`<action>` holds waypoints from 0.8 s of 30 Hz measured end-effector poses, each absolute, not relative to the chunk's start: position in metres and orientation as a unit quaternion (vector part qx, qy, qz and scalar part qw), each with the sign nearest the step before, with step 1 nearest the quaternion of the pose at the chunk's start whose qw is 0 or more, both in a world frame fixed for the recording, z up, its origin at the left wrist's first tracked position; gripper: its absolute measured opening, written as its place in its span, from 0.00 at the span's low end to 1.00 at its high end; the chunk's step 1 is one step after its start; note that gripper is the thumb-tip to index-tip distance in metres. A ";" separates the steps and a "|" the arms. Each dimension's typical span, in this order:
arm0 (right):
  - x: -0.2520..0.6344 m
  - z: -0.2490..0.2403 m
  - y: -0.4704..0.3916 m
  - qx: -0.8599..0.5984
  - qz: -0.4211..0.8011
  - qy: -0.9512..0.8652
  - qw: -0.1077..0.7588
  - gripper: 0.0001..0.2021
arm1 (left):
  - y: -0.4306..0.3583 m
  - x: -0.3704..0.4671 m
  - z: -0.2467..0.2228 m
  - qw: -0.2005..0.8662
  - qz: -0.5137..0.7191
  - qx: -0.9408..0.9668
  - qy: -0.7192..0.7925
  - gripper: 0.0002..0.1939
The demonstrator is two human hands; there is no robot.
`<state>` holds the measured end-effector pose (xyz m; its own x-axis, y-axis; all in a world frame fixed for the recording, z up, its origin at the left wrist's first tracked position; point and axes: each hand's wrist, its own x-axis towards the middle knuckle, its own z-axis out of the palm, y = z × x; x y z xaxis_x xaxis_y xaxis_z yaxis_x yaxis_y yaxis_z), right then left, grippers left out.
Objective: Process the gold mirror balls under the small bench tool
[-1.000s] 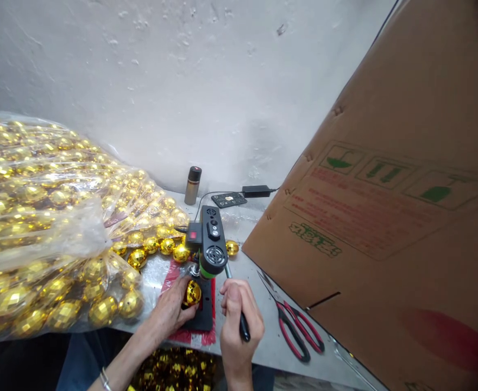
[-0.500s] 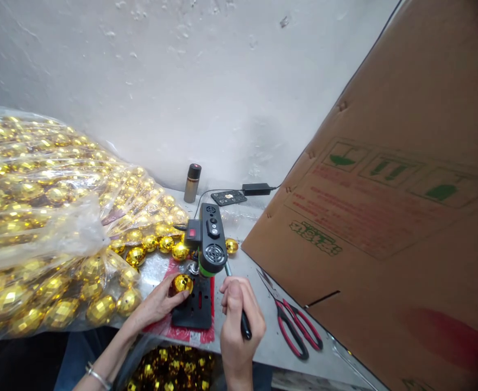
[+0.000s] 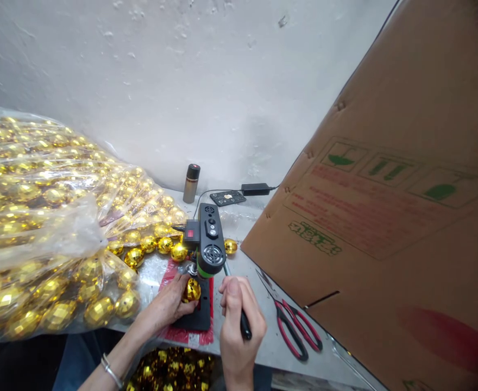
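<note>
Between the thumb and fingers of my left hand [image 3: 169,304] is a gold faceted disco ball [image 3: 192,290]. It sits over the black slotted base plate [image 3: 194,321] of a small bench drill press [image 3: 212,233], just below the machine's head. My right hand [image 3: 241,320] is closed around the press's lever [image 3: 245,326], whose black grip end pokes out below the fingers. The tip of the drill is hidden behind the head, so I cannot tell if it touches the ball. A red plastic sheet [image 3: 169,331] lies under the base.
A clear bag of gold balls [image 3: 51,217] fills the left side. More balls [image 3: 169,369] lie below the table edge. Red-handled scissors [image 3: 298,328] and a large cardboard box [image 3: 385,217] are on the right. Behind stand a bottle [image 3: 191,183], a phone [image 3: 227,197] and a power adapter [image 3: 256,189].
My left hand has moved the gold ball slightly right and toward me over the base plate. My right hand has stayed on the lever.
</note>
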<state>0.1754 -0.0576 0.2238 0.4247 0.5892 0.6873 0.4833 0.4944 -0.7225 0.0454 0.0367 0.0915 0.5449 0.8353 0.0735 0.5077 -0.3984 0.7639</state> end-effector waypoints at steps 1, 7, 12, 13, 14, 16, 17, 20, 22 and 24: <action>0.176 0.223 -0.058 -0.502 0.042 -0.536 0.678 0.17 | 0.037 0.048 0.093 0.355 0.219 0.804 0.425 0.26; 0.177 0.220 -0.060 -0.508 0.043 -0.536 0.673 0.16 | 0.027 0.058 0.091 0.316 0.226 0.795 0.465 0.22; 0.178 0.216 -0.060 -0.511 0.043 -0.537 0.670 0.16 | 0.018 0.056 0.075 0.311 0.285 0.798 0.430 0.24; 0.178 0.215 -0.060 -0.511 0.042 -0.537 0.670 0.16 | 0.018 0.056 0.073 0.314 0.286 0.798 0.427 0.23; 0.178 0.214 -0.060 -0.511 0.041 -0.537 0.670 0.16 | 0.018 0.057 0.072 0.316 0.286 0.798 0.426 0.22; 0.178 0.213 -0.061 -0.509 0.040 -0.539 0.669 0.15 | 0.019 0.058 0.071 0.316 0.285 0.795 0.433 0.20; 0.178 0.213 -0.062 -0.509 0.040 -0.541 0.668 0.15 | 0.020 0.058 0.071 0.316 0.287 0.790 0.440 0.19; 0.179 0.210 -0.063 -0.508 0.037 -0.547 0.664 0.14 | 0.021 0.060 0.069 0.323 0.294 0.777 0.454 0.20; 0.179 0.208 -0.063 -0.507 0.029 -0.551 0.662 0.14 | 0.022 0.059 0.068 0.330 0.296 0.772 0.455 0.22; 0.179 0.205 -0.063 -0.503 0.018 -0.555 0.662 0.15 | 0.022 0.059 0.067 0.338 0.294 0.771 0.453 0.22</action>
<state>0.1794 -0.0631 0.2046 0.3842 0.5827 0.7162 0.5342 0.4924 -0.6872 0.0590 0.0219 0.0669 0.4164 0.8972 0.1473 0.4997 -0.3612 0.7873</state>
